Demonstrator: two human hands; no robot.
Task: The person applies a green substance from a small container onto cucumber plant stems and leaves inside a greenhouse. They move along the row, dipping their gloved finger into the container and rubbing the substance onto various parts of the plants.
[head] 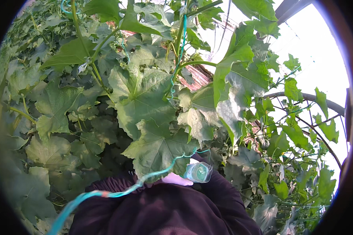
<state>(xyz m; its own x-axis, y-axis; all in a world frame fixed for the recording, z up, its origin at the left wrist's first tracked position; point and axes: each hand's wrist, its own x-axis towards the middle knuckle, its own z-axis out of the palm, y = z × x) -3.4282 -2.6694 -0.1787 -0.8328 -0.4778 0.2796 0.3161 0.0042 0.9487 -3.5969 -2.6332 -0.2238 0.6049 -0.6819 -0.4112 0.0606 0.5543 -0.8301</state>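
Below a broad lobed leaf [161, 144], part of my left hand [178, 179] shows pale, and the leaf covers most of it. It is against a small clear plastic container [201, 172] with a bluish-green tint, whose end faces up at me; the fingers' full hold is hidden. My right hand is not clearly seen; only its dark sleeve [228, 195] shows, running up behind the container. A turquoise twine [148, 176] crosses in front of my dark jacket [170, 208], blurred at its near end.
Dense climbing vines stand before me. Another turquoise twine [182, 38] winds along an upright stem [178, 53]. Large leaves [144, 94] hang close in front. On the right are a curved frame pole [309, 97] and thinner vines [294, 138] against bright light.
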